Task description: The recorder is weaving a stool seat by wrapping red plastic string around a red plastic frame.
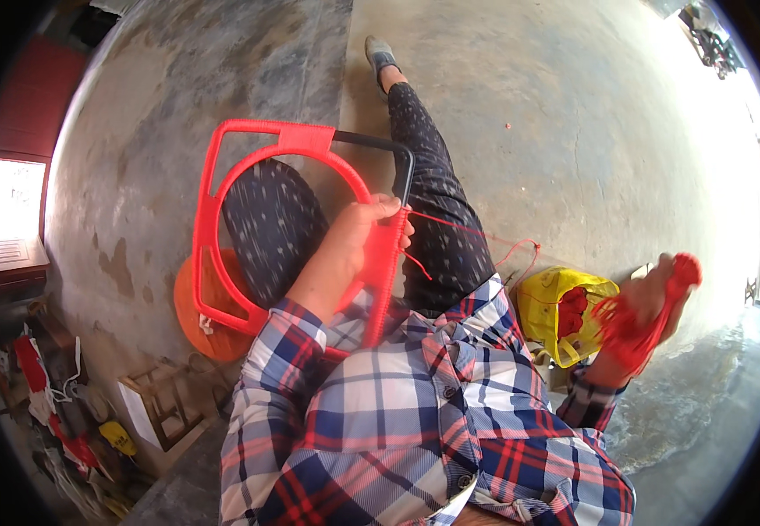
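Red cord-wrapped frame (383, 276), squarish with an inner ring and a bare black bar (371, 140) at its upper right corner, lies over the person's lap. The left hand (367, 232) grips its right side; the right hand (660, 307), blurred, closes around a bundle of red cord (634, 329). A thin red strand (468, 228) crosses the dark speckled trousers (433, 167). Between frame and bundle stands a yellow bag (538, 302) holding red material (572, 309). An orange rounded object (191, 307) shows beyond the frame's lower left, above grey concrete floor (573, 158). The left forearm slants across the ring; the right arm reaches outward, hand raised.
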The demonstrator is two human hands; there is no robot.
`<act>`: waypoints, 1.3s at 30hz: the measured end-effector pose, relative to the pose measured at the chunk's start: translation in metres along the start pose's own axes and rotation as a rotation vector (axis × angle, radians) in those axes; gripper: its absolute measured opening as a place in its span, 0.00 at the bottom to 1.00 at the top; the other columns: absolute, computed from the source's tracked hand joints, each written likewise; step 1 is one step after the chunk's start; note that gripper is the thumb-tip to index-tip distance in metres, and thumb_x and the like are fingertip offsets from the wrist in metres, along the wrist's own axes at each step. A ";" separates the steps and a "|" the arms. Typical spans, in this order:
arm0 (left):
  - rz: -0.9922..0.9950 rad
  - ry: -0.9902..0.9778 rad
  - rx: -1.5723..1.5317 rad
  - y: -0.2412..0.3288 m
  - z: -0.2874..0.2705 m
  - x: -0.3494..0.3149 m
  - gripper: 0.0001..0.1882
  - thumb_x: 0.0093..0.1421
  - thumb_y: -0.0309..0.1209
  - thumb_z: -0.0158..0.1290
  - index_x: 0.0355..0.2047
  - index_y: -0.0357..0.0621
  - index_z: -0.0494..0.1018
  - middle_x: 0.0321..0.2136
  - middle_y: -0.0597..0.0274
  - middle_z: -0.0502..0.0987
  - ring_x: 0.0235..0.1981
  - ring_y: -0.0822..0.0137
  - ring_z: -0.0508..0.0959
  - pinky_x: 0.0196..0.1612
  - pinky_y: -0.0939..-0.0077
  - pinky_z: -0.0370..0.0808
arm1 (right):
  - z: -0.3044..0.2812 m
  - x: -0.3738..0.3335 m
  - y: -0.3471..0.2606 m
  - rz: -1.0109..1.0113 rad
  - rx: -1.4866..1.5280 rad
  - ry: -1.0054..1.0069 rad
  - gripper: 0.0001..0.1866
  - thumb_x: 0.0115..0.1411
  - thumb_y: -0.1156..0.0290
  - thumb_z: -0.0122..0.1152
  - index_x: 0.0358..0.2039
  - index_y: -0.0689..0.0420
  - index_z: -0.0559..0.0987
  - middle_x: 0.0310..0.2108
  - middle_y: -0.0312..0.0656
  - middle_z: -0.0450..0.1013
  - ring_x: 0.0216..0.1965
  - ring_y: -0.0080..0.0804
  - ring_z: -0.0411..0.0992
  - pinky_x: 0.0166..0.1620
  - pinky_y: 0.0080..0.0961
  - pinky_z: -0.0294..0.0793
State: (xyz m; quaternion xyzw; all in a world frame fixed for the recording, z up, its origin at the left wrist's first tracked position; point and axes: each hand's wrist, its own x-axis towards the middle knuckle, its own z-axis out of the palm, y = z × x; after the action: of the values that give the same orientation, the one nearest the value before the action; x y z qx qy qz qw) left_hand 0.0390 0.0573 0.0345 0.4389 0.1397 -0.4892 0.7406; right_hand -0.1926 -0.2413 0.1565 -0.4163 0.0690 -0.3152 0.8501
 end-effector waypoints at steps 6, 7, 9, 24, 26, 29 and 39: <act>-0.038 -0.012 -0.009 0.005 0.004 0.001 0.07 0.59 0.32 0.54 0.33 0.40 0.73 0.25 0.53 0.77 0.23 0.62 0.77 0.30 0.70 0.75 | -0.035 0.038 0.062 0.288 0.313 0.044 0.11 0.66 0.64 0.51 0.45 0.55 0.71 0.32 0.34 0.69 0.28 0.25 0.68 0.36 0.24 0.72; -0.045 -0.020 -0.019 0.005 0.005 -0.002 0.07 0.59 0.31 0.54 0.33 0.40 0.73 0.25 0.52 0.77 0.23 0.61 0.77 0.30 0.69 0.75 | -0.042 0.028 0.091 0.482 0.274 -0.131 0.12 0.61 0.68 0.59 0.44 0.55 0.73 0.38 0.35 0.71 0.33 0.25 0.70 0.40 0.26 0.73; -0.055 -0.023 -0.020 0.007 0.006 -0.010 0.07 0.59 0.31 0.54 0.33 0.40 0.73 0.24 0.52 0.77 0.22 0.61 0.77 0.30 0.69 0.76 | -0.002 0.016 0.126 0.754 -0.374 -0.387 0.23 0.56 0.70 0.64 0.52 0.59 0.73 0.42 0.38 0.74 0.42 0.29 0.73 0.43 0.25 0.73; -0.037 -0.101 -0.008 -0.006 0.028 -0.013 0.08 0.60 0.31 0.56 0.35 0.39 0.72 0.24 0.48 0.78 0.21 0.57 0.79 0.27 0.66 0.77 | 0.085 0.073 0.211 0.525 -0.225 -0.473 0.30 0.56 0.81 0.59 0.60 0.58 0.65 0.41 0.37 0.72 0.42 0.25 0.70 0.47 0.23 0.71; -0.030 -0.109 -0.009 -0.007 0.027 -0.013 0.08 0.60 0.31 0.56 0.35 0.39 0.72 0.24 0.47 0.78 0.21 0.57 0.79 0.27 0.66 0.77 | 0.079 0.073 0.214 0.646 -0.187 -0.405 0.22 0.60 0.80 0.58 0.55 0.61 0.68 0.46 0.38 0.72 0.46 0.25 0.71 0.53 0.23 0.68; -0.017 -0.141 -0.006 -0.008 0.027 -0.012 0.09 0.60 0.31 0.56 0.35 0.39 0.72 0.24 0.48 0.78 0.21 0.57 0.79 0.27 0.67 0.77 | 0.087 0.066 0.212 0.478 -0.278 -0.269 0.16 0.61 0.76 0.60 0.49 0.60 0.71 0.45 0.36 0.71 0.43 0.21 0.70 0.50 0.21 0.69; 0.337 0.199 0.274 -0.006 0.032 -0.005 0.21 0.58 0.30 0.56 0.49 0.34 0.65 0.34 0.50 0.76 0.31 0.61 0.78 0.35 0.70 0.75 | 0.073 0.068 0.202 0.238 -0.190 -0.088 0.13 0.64 0.74 0.55 0.48 0.60 0.71 0.43 0.39 0.74 0.44 0.25 0.72 0.51 0.24 0.69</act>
State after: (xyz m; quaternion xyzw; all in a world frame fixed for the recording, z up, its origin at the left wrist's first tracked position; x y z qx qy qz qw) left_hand 0.0243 0.0347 0.0528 0.5984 0.0689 -0.3274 0.7280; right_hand -0.0143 -0.1417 0.0616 -0.4972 0.1102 -0.1855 0.8404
